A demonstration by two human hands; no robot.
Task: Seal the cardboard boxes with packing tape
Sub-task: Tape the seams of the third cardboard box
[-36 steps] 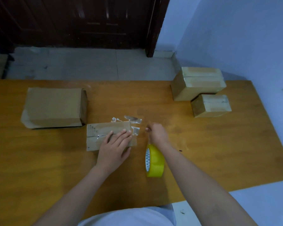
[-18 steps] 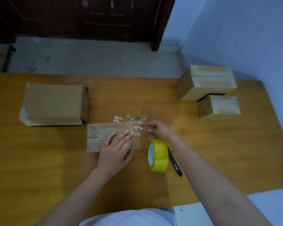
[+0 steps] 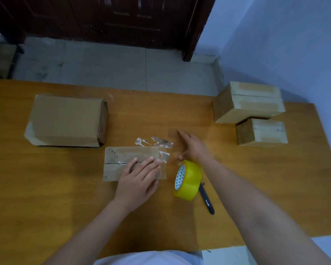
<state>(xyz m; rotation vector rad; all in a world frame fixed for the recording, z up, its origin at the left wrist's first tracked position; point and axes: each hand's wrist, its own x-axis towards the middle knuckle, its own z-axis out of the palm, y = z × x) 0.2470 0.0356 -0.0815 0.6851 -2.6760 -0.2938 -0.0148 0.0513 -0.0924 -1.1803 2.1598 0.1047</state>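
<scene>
The left hand lies flat on the small cardboard box in the middle of the wooden bench, its fingers straight and together, pressing on the right half of the box top beside the seam. Clear tape glints along that seam and hangs crumpled off the box's right end, with more crinkled tape scraps lying on the bench just beyond the far right corner. The right hand hovers just to the right of the box, its fingers loosely extended toward the scraps; a faint clear film seems to sit around the fingertips, but whether they have hold of tape cannot be told. Directly in front of that hand the yellow tape roll stands on its edge, near the box's right end, and a dark pen lies on the bench, touching or just behind the roll. A larger brown box sits at the left, well apart, and two taped boxes rest together at the far right.
</scene>
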